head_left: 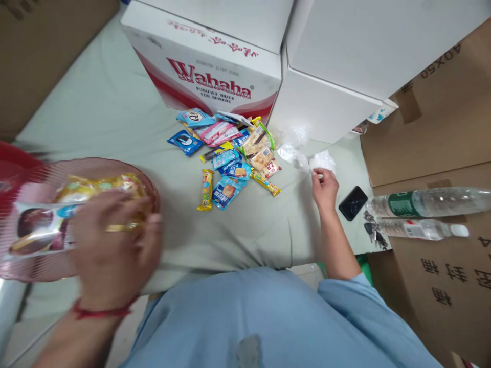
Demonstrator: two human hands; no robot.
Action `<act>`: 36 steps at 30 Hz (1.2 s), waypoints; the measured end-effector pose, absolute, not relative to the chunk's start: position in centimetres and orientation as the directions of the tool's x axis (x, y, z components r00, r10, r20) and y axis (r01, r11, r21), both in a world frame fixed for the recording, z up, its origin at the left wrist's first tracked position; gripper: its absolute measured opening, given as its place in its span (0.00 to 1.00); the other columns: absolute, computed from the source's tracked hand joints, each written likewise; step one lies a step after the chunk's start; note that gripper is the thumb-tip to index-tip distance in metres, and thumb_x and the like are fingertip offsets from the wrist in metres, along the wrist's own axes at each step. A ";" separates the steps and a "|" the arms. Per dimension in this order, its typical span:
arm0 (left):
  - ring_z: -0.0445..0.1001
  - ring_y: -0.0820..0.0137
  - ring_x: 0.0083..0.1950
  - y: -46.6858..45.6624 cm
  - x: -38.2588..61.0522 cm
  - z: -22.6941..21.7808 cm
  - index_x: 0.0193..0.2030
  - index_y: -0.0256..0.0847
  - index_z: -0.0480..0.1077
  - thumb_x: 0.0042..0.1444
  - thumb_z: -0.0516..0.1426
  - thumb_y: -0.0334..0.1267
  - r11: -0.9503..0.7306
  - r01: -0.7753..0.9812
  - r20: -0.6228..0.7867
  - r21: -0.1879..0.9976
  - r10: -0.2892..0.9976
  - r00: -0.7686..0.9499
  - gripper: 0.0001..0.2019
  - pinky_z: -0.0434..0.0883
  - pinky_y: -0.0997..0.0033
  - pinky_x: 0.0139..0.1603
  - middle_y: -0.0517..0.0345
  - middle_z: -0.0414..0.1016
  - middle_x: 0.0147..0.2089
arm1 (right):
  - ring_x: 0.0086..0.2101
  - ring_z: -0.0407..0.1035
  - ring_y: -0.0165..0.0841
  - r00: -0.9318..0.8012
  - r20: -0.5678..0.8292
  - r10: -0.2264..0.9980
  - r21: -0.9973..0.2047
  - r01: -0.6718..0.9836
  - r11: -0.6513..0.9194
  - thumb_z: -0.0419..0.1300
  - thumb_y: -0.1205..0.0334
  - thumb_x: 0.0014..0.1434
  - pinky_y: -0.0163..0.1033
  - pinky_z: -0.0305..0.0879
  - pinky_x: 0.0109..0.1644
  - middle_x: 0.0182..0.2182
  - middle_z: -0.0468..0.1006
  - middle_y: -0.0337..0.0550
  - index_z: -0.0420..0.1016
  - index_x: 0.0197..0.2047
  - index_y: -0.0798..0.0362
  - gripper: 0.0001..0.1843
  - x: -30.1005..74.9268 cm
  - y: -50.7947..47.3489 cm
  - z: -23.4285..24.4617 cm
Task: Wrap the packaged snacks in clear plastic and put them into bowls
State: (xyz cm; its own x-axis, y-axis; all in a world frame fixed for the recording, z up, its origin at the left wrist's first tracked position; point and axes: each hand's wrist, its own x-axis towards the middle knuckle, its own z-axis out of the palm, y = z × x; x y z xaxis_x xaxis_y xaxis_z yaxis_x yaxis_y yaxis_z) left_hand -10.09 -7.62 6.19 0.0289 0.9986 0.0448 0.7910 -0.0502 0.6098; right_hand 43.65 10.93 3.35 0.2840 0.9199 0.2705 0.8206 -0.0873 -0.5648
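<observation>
Over the basket, holding some packets, the left hand blurs, fingers unreadable; the right hand pinches a plastic bag; most snacks lie outside.

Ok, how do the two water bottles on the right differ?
The upper bottle has a green label, the lower bottle a white one. The upper bottle is thicker and runs off the right edge; the lower bottle is slimmer, its white cap in view. Both are clear and lie on their sides.

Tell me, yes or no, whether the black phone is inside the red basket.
No, the black phone lies on the cloth beside the right hand, well apart from the red basket.
</observation>
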 end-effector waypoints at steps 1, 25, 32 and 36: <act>0.72 0.53 0.58 -6.9 -7.4 6.5 0.60 0.45 0.72 0.64 0.53 0.58 -0.056 0.782 0.041 0.620 0.998 0.039 0.25 0.70 0.47 0.64 0.46 0.75 0.58 | 0.39 0.73 0.38 0.273 0.311 0.910 -0.509 0.857 -0.083 0.54 0.52 0.66 0.45 0.70 0.51 0.48 0.79 0.54 0.78 0.50 0.54 0.18 43.4 12.4 3.1; 0.74 0.68 0.39 3.4 15.4 -1.2 0.35 0.38 0.71 0.42 0.71 0.56 0.402 -0.157 -0.387 0.902 0.914 0.117 0.25 0.80 0.68 0.33 0.58 0.74 0.36 | 0.24 0.54 0.27 0.121 -0.205 0.971 -0.969 0.116 -0.219 0.68 0.48 0.61 0.35 0.50 0.28 0.23 0.65 0.32 0.79 0.40 0.49 0.13 34.1 0.0 0.6; 0.78 0.67 0.38 2.6 12.5 -1.3 0.36 0.39 0.77 0.47 0.70 0.49 0.309 -0.130 -0.304 0.942 0.951 0.059 0.16 0.79 0.63 0.42 0.55 0.80 0.38 | 0.23 0.58 0.28 -0.069 -0.337 0.939 -0.938 -0.057 -0.341 0.64 0.37 0.62 0.34 0.53 0.27 0.23 0.66 0.32 0.76 0.47 0.49 0.24 34.8 1.7 0.3; 0.80 0.65 0.47 2.5 11.6 0.4 0.37 0.42 0.80 0.58 0.63 0.38 -0.036 0.084 0.026 0.996 0.993 0.113 0.04 0.77 0.63 0.50 0.51 0.82 0.46 | 0.22 0.52 0.25 -0.004 -0.314 0.949 -0.948 -0.058 -0.314 0.70 0.38 0.55 0.33 0.47 0.24 0.21 0.61 0.30 0.75 0.37 0.50 0.23 33.7 3.5 0.5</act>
State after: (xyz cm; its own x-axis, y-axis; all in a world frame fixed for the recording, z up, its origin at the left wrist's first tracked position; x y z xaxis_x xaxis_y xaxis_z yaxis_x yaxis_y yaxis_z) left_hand 11.64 2.48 0.36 0.1131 0.9932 0.0259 0.0844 -0.0356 0.9958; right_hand 33.71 3.46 0.53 -0.0042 0.9494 -0.3140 -0.0582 -0.3137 -0.9477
